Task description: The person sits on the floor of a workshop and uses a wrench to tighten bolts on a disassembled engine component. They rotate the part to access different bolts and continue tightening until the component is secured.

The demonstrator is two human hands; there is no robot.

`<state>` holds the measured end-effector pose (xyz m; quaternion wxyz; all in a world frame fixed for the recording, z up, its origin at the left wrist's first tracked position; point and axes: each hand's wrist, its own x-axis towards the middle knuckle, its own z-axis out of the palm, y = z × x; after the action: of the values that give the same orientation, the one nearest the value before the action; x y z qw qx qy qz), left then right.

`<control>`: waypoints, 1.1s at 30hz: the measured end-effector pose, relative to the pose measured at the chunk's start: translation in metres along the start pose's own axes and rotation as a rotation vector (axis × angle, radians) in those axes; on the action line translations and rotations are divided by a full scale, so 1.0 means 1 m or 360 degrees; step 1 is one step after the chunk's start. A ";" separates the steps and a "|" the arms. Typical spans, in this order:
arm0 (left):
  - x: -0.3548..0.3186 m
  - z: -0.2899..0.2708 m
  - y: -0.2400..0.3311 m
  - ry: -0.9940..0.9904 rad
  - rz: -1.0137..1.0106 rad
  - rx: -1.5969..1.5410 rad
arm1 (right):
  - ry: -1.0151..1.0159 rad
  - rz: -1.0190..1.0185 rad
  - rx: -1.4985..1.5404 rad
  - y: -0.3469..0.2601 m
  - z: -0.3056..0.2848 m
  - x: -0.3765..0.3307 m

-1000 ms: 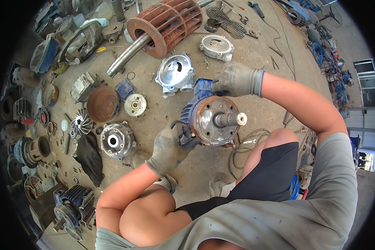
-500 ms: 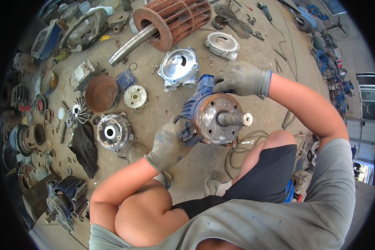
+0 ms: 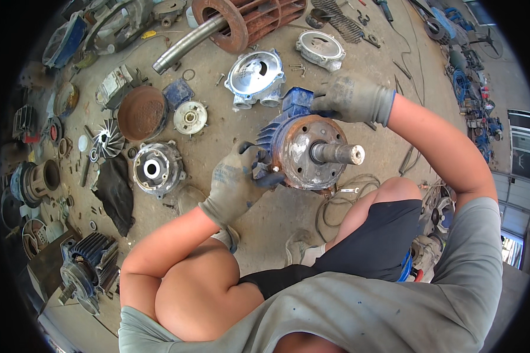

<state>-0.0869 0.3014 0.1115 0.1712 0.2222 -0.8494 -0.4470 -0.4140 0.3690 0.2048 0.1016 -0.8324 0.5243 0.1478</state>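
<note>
Between my two gloved hands is a blue electric motor (image 3: 268, 134), its rusty round end flange (image 3: 303, 159) and bare steel shaft (image 3: 338, 154) turned to the right. My left hand (image 3: 234, 181) is closed on the motor's lower left side, thumb at the flange edge. On the far side, my right hand (image 3: 350, 99) is curled over the edge of the blue terminal box (image 3: 298, 100); its fingertips are partly hidden. Just beyond the motor lies a silver and blue pump housing (image 3: 255, 75), with a second round silver cover (image 3: 320, 47) to its right.
A rusty cage-like rotor (image 3: 241, 26) with a long shaft lies at the far side. To the left are a rusty pan (image 3: 141, 113), a fan wheel (image 3: 109, 140), a silver end cover (image 3: 157, 169) and a black cloth (image 3: 115, 194). A wrench (image 3: 348, 190) and hose lie by my right knee.
The whole view has tilted, so the floor parts appear higher in the picture. The motor and both hands have shifted slightly right against the floor; both grips look the same.
</note>
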 end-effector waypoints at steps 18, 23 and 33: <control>0.003 -0.004 0.002 -0.0318 -0.0028 -0.0029 | 0.0159 0.0134 0.0262 0.005 0.022 -0.012; 0.004 0.004 0.000 -0.0357 0.0085 0.0038 | 0.0165 0.0024 0.0177 0.011 0.024 -0.010; 0.004 0.006 -0.004 -0.0339 0.0048 -0.0006 | 0.0335 0.0094 0.0263 0.002 0.024 -0.009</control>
<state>-0.0922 0.3016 0.1051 0.0870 0.1604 -0.8652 -0.4670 -0.4225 0.3834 0.1852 0.1099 -0.8164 0.5667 0.0188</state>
